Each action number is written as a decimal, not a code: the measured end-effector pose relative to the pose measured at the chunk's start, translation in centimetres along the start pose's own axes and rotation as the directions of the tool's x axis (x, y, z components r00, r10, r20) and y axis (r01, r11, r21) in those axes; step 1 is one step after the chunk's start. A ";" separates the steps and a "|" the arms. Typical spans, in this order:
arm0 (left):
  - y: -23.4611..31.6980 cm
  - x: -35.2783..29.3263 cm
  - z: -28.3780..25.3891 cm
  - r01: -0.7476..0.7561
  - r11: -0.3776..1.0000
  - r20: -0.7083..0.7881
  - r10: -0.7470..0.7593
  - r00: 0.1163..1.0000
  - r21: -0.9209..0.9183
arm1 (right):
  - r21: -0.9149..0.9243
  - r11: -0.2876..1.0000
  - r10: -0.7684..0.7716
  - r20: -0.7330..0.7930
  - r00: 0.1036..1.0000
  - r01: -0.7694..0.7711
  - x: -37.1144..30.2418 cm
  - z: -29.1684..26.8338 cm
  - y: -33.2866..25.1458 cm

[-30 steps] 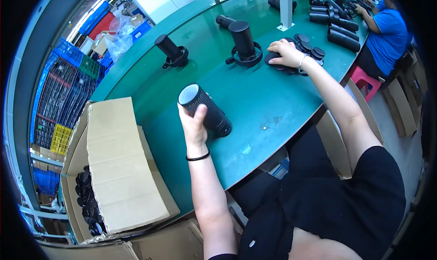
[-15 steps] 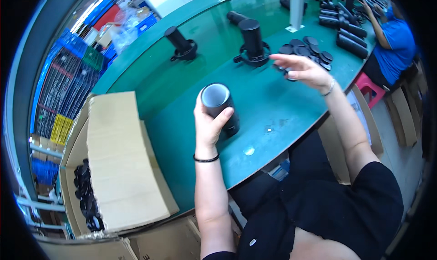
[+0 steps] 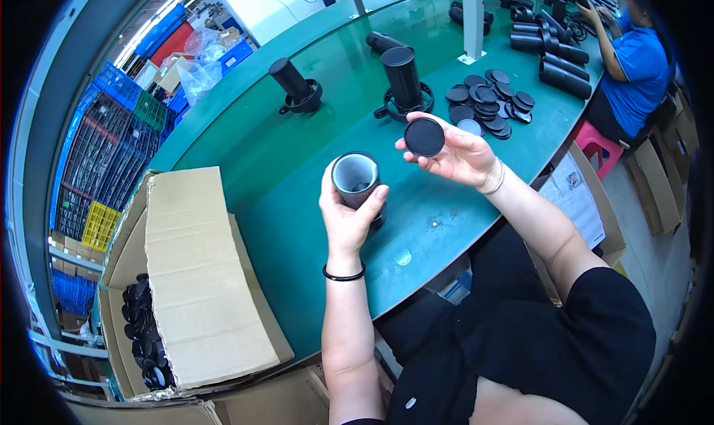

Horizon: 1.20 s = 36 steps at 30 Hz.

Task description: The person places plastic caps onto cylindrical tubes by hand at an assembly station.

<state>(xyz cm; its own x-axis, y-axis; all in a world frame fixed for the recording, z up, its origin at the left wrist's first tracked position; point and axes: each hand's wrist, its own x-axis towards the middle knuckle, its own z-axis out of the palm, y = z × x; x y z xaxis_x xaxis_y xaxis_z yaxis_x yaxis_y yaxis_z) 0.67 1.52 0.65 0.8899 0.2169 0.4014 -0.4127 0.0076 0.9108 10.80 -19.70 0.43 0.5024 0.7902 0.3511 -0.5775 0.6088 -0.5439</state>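
My left hand (image 3: pixel 344 224) is wrapped round a black cylinder (image 3: pixel 355 174), its open end up and slightly tilted toward me; the inner wall is grey, and something dark shows deep inside. In my right hand (image 3: pixel 470 157) a round black lid (image 3: pixel 425 137) is gripped at its edge, flat face toward me. It hovers to the right of the cylinder's mouth, apart from it. Beyond my right hand lies a loose pile of similar black lids (image 3: pixel 487 101). Farther back, a black ribbed cylinder (image 3: pixel 402 78) stands upright in a ring-shaped black base.
A second cylinder (image 3: pixel 291 79) stands in a ring base on the green table (image 3: pixel 282 194). At the left, an open cardboard box (image 3: pixel 204 276) holds black round pieces. A metal post (image 3: pixel 473 23) rises from the table. A co-worker in blue (image 3: pixel 639 75) sits at the far right.
My right hand has moved left and nearer from beside the pile, and the black lid now shows clearly in it. The cylinder in my left hand has shifted only slightly.
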 end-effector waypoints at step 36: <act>-0.8 -0.4 2.7 -0.233 0.865 -0.058 0.288 0.956 0.444 | -0.914 -0.312 0.248 0.184 0.951 0.259 5.8 9.8 -2.4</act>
<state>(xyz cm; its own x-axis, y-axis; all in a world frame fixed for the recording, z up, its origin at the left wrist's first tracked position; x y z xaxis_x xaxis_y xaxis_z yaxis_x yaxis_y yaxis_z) 1.19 -1.19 0.04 0.7208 0.2659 0.6401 -0.4783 -0.4774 0.7370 8.75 -15.89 11.25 0.2161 0.9154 0.3397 0.8986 -0.0503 -0.4360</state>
